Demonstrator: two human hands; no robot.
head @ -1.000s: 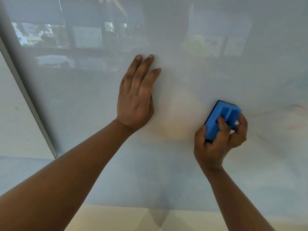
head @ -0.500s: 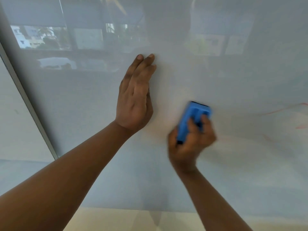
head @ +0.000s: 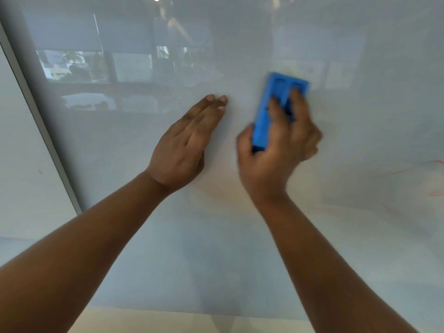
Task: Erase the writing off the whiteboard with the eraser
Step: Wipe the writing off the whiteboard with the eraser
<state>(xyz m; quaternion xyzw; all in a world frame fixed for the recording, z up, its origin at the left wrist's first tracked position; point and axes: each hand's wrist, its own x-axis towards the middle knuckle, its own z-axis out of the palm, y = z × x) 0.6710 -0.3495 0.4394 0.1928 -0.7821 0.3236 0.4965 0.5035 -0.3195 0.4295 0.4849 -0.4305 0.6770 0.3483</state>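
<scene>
now eraser [head: 269, 109] under right hand [head: 276, 152] fingers [head: 276, 111]

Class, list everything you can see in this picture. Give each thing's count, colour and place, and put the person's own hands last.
whiteboard: one, glossy grey-white with window reflections, fills most of the view.
board edge strip: one, grey, slanting down the left side.
marker traces: a few faint red lines, far right of the board.
eraser: one, blue, upper centre-right, against the board.
left hand: one, flat on the board, centre.
right hand: one, blurred, gripping the eraser.
</scene>
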